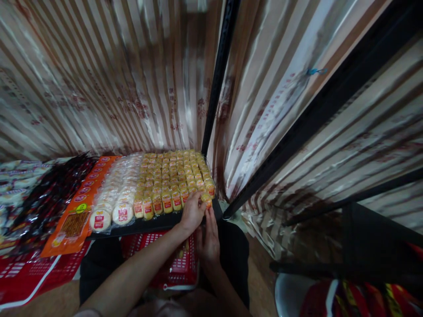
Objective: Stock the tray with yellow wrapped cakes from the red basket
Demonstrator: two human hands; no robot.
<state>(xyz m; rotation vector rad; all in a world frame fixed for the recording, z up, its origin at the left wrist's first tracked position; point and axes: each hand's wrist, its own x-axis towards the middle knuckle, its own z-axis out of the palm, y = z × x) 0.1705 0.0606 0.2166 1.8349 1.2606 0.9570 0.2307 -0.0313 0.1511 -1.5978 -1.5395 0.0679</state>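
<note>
At the right front corner of the shelf, my left hand (192, 214) is closed on a small yellow snack packet (206, 200) with a red label. My right hand (209, 241) is just below it, fingers stretched out, their tips against the packet's lower edge. Neat rows of matching yellow packets (167, 204) fill the right part of the black shelf (148, 226), right beside my left hand. To their left lie rows of round white wrapped packets (123, 214) with red labels.
An orange snack bag (71, 220), dark shiny packets (49, 193) and white packets (13, 193) lie further left. Red baskets (158, 240) sit below the shelf. Black posts (218, 83) and striped plastic sheeting (132, 79) stand behind and to the right.
</note>
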